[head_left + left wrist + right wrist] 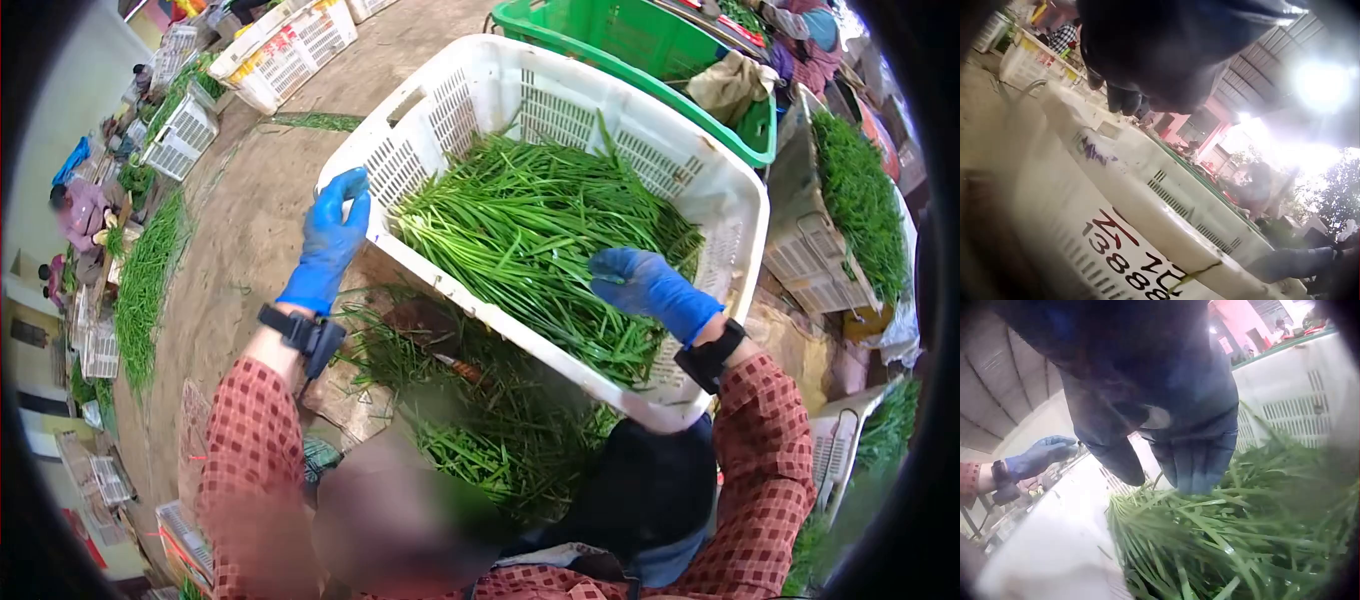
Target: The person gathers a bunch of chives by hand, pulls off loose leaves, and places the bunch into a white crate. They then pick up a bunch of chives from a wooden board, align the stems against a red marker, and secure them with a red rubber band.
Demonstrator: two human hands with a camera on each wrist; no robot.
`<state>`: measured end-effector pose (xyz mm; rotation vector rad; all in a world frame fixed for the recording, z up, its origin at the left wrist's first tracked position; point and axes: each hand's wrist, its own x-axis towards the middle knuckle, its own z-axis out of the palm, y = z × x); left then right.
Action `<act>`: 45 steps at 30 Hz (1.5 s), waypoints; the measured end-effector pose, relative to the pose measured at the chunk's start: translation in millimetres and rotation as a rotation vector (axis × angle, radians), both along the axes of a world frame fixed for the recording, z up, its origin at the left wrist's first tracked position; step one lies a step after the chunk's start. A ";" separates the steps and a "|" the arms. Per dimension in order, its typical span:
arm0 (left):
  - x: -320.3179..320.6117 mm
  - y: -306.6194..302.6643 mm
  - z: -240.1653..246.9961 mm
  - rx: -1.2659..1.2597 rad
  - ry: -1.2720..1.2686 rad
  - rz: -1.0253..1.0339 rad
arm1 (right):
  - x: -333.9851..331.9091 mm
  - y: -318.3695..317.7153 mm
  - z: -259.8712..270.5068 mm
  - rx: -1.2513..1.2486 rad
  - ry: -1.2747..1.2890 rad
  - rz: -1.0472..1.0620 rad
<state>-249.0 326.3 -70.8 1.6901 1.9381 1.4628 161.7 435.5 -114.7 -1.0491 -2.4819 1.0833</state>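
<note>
A white slatted plastic crate (500, 80) stands before me, holding a bundle of long, flat green leaves like garlic chives (520, 210). Gloved in blue, my left hand (338, 240) is at the crate's left corner, close over the rim, with nothing in its fingers. In the left wrist view that hand (1154, 56) looks dark above the crate, which bears red and black writing. My right hand (650, 287), also gloved, is over the right part of the leaves. The right wrist view shows its fingertips (1194, 469) pointing down right at the leaves (1210, 531), fingers loosely extended.
Loose greens (500, 450) lie on the floor between crate and knees. A green crate (640, 40) with a beige cloth (728, 85) sits behind. More greens fill a crate (820, 240) at right. Far left, a person (85, 215) sits near a long greens pile (150, 300).
</note>
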 end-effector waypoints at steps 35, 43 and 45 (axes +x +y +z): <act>-1.7 48.2 -43.2 0.049 -0.086 0.244 | -250.2 -5.6 -108.1 0.458 -0.304 0.432; 3.1 45.2 -35.2 -0.057 -0.088 0.233 | -221.2 46.7 -14.7 0.059 -0.248 0.355; 4.3 45.2 -36.0 -0.031 -0.106 0.228 | -219.2 70.1 -17.0 -0.120 -0.167 0.090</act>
